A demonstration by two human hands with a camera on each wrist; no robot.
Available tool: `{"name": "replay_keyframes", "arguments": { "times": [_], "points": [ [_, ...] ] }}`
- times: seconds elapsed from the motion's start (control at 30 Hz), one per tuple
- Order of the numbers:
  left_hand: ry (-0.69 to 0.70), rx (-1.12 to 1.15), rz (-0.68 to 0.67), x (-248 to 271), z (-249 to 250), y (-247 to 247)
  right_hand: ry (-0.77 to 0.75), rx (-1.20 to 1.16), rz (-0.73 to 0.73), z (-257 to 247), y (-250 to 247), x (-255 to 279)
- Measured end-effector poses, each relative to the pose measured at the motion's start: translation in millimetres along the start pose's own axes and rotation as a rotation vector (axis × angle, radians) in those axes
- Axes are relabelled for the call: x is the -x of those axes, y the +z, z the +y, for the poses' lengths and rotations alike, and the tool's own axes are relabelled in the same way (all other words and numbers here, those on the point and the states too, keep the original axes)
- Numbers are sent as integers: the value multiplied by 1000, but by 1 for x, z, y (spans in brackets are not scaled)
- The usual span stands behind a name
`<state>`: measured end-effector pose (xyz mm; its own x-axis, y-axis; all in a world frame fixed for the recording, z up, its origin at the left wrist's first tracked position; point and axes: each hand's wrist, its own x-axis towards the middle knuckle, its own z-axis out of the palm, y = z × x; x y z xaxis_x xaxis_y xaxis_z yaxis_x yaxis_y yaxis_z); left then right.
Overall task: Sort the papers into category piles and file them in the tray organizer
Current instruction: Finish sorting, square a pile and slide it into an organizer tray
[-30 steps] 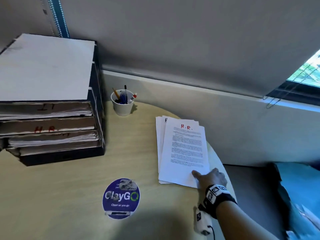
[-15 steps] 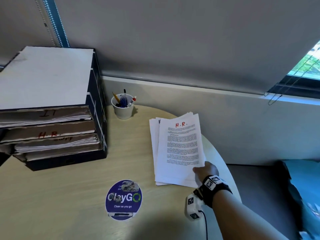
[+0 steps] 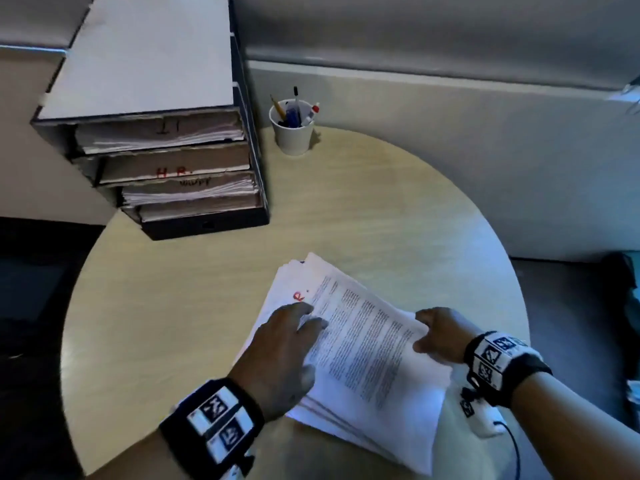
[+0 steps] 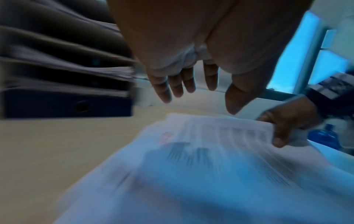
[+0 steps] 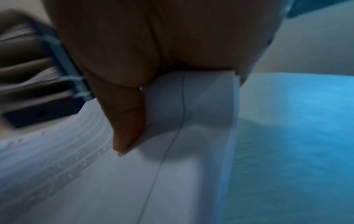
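A stack of white printed papers [image 3: 360,362] with a red "H.R." heading lies askew on the near part of the round table [image 3: 194,306]. My right hand [image 3: 438,336] grips the stack's right edge, thumb on top [image 5: 124,121], paper [image 5: 172,166] curling into the palm. My left hand [image 3: 294,337] is over the stack's left side with its fingers [image 4: 178,84] straight; the blurred left wrist view shows them just above the paper [image 4: 210,166]. The black tray organizer [image 3: 207,223] stands at the far left, with shelves marked "IT" and "H.R." holding papers.
A white cup [image 3: 292,133] with pens and a pencil stands right of the organizer by the wall. Bare tabletop lies between the organizer and the stack. The table's rounded edge [image 3: 516,306] runs close to my right wrist; dark floor lies on the left.
The paper stack has been pulled from the table's right side toward me and turned askew. My left hand has come into view over it. The right hand still holds the stack's edge.
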<state>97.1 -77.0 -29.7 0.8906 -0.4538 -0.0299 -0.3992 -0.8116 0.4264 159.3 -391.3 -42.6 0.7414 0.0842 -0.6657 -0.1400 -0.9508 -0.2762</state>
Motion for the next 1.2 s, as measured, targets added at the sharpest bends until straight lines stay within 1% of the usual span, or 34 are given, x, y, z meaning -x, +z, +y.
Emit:
{"name": "replay_keyframes", "arguments": {
  "times": [0.03,0.07,0.1,0.2,0.23,0.27,0.33,0.4,0.43,0.5,0.53,0.57,0.6,0.63,0.67,0.73,0.8,0.83,0.87,0.93,1.0,1.03,1.1,1.2],
  "points": [
    [83,-100,32,-14,12,-2,-59,102,-9,-15,7,3],
    [116,-188,11,-29,15,3,-120,197,-11,-30,12,6],
    [92,-274,-39,-38,11,7,-188,271,-2,-44,19,7],
    [-42,-298,-397,-61,-6,5,-342,509,78,-75,39,7],
    [-67,-269,-488,-64,-12,0,-393,547,113,-83,44,7],
    [-79,-247,-565,-65,-19,-6,-411,566,149,-89,48,6],
    [-122,-225,-666,-61,-34,-10,-422,539,232,-94,55,6],
    [-180,-141,-689,-50,-44,-7,-400,388,352,-85,60,6],
    [-227,-84,-684,-44,-48,-7,-360,280,451,-75,64,6],
    [-329,45,-642,-32,-54,-9,-186,14,625,-52,73,15],
    [-389,123,-621,-25,-58,-10,-85,-171,687,-38,80,22],
    [-448,210,-580,-17,-65,-11,20,-364,713,-26,88,30],
    [-507,305,-523,-10,-71,-13,118,-526,692,-19,95,40],
    [-558,419,-446,0,-75,-15,177,-655,632,-15,105,49],
    [-610,560,-364,10,-77,-17,182,-761,566,-15,114,56],
    [-657,831,-204,30,-70,-25,79,-955,402,-27,125,67],
    [-668,1007,-63,45,-55,-34,-58,-1158,207,-50,124,72],
    [-660,1085,-11,50,-46,-40,-113,-1235,149,-61,120,74],
    [-639,1151,36,55,-38,-47,-151,-1286,131,-72,112,77],
    [-583,1262,124,61,-26,-63,-195,-1317,178,-90,89,86],
    [-490,1320,193,65,-15,-82,-232,-1218,311,-102,61,104],
    [-448,1314,226,67,-8,-94,-264,-1175,376,-111,45,116],
    [-380,1247,287,68,3,-110,-336,-1161,460,-125,22,137],
    [-370,1185,396,66,16,-123,-419,-1034,610,-138,8,155]
  ]
}}
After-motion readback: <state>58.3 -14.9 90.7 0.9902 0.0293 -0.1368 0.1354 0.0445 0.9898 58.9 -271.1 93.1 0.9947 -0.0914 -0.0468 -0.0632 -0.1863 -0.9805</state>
